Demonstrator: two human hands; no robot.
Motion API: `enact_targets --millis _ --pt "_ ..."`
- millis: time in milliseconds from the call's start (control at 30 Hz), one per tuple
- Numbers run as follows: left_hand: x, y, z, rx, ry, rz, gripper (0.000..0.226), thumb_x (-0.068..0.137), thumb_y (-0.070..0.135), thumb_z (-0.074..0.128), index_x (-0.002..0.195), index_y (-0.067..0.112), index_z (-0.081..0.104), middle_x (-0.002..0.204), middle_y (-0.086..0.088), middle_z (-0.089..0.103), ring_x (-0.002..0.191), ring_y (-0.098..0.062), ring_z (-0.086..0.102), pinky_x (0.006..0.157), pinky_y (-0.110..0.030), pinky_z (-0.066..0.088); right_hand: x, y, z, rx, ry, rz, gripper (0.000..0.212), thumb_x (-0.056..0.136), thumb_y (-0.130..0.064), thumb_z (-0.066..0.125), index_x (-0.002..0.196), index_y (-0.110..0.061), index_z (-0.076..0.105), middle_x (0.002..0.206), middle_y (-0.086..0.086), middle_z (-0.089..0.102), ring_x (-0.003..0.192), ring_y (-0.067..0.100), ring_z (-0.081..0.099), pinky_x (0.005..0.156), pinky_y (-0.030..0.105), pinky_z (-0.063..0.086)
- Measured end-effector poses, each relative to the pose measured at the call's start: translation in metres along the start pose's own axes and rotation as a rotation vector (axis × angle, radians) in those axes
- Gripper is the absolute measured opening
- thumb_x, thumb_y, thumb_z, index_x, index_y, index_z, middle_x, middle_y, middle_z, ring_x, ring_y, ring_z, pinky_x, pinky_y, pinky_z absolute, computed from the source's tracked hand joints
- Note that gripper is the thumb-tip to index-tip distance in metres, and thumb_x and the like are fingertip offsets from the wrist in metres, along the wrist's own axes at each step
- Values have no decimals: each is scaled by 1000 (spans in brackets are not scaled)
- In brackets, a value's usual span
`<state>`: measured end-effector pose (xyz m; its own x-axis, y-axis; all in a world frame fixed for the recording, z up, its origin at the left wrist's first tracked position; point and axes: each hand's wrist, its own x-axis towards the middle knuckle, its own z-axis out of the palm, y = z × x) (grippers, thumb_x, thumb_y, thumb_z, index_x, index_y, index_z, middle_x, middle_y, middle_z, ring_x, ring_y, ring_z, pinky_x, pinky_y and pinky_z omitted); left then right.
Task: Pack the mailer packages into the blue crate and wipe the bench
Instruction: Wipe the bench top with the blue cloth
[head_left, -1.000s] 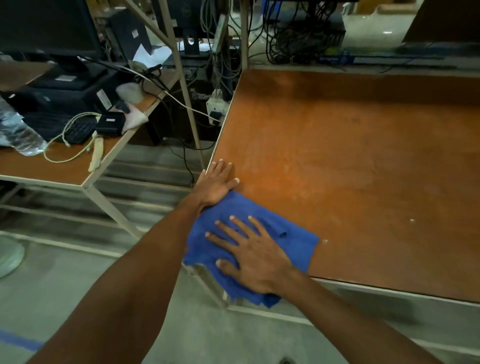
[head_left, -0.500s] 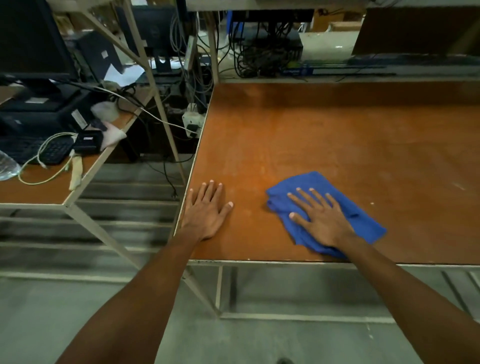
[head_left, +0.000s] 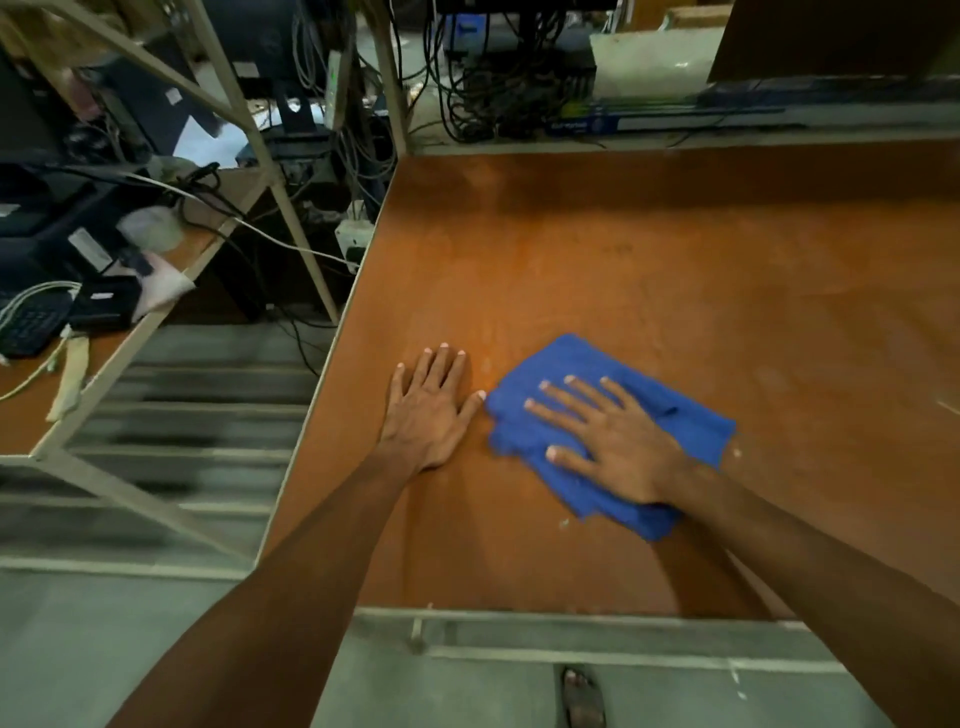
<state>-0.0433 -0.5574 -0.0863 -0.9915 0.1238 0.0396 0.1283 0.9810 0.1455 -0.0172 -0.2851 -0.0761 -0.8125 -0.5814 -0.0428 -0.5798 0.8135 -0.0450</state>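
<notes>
Cloth (head_left: 563, 361) has swept back left and now sits just beside the left hand (head_left: 428, 410), which lies flat near the bench (head_left: 675, 270) left edge, holding nothing. Right hand (head_left: 618, 441), fingers straight and spread, presses the cloth. Wiping judged under way.

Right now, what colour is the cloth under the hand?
Blue. The cloth shows best in the head view, under the right hand.

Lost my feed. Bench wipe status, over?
Left hand flat on brown wooden bench. Right hand pressing blue cloth. Only white specks near cloth.
</notes>
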Motion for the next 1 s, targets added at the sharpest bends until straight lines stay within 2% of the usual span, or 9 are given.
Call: enact_targets --millis 67,200,233,367,533,667,833,933,1000 --pt "26 9 4 7 16 1 66 100 58 26 157 27 16 165 2 9 152 -17 5 121 -47 4 11 34 -2 12 -37 -122 61 93 -73 10 150 -54 1 161 -24 -1 149 6 -6 121 39 -3" --pt "80 30 12 -17 8 -8 63 100 54 26 157 27 18 165 2 10 152 -17 4 122 -47 5 66 133 -9 50 35 278 73 81 -79 -7 149 -52 -5 164 -15 4 152 16 2 121 48 4" --pt "95 36 13 -24 13 -14 63 100 53 27 157 26 18 165 1 11 152 -17 5 122 -48 6 79 141 -8 30 36 275 75 82 -78 -6 151 -49 -3 164 -13 3 152 17 1 121 49 3" --pt "151 47 19 -33 31 -54 65 99 56 27 157 26 18 165 2 11 152 -16 6 122 -49 7 112 162 -3 1 -4 -81 68 89 -74 6 153 -48 6 161 -21 1 149 7 -1 120 42 0" --pt "167 46 24 -29 59 -83 69 95 63 16 157 33 13 165 8 7 152 -12 2 123 -43 5 195 229 -9 25 34 249 64 92 -72 9 152 -49 1 164 -14 5 152 17 4 120 51 4" --pt "167 47 23 -20 70 -95 71 93 66 14 157 34 12 165 10 6 152 -11 2 123 -42 5 231 222 -11 34 6 -78 63 93 -71 14 152 -50 3 162 -20 2 150 10 0 121 46 1" --pt "166 46 23 -10 79 -90 68 95 65 16 156 36 11 165 12 6 152 -9 1 123 -43 8 296 255 -19 59 24 303 64 94 -69 18 152 -47 7 164 -14 5 152 18 4 120 52 2" --pt "167 45 21 -19 70 -92 68 95 66 17 156 37 13 165 12 7 151 -9 3 122 -43 8 300 237 -16 34 1 -22 63 95 -69 19 152 -48 6 163 -18 5 150 11 1 120 47 1" --pt "167 46 21 -16 76 -92 68 94 66 18 156 36 15 165 12 9 151 -10 4 122 -43 9 296 254 -19 54 -17 -101 63 94 -70 20 152 -47 11 162 -19 10 148 9 5 119 46 5"
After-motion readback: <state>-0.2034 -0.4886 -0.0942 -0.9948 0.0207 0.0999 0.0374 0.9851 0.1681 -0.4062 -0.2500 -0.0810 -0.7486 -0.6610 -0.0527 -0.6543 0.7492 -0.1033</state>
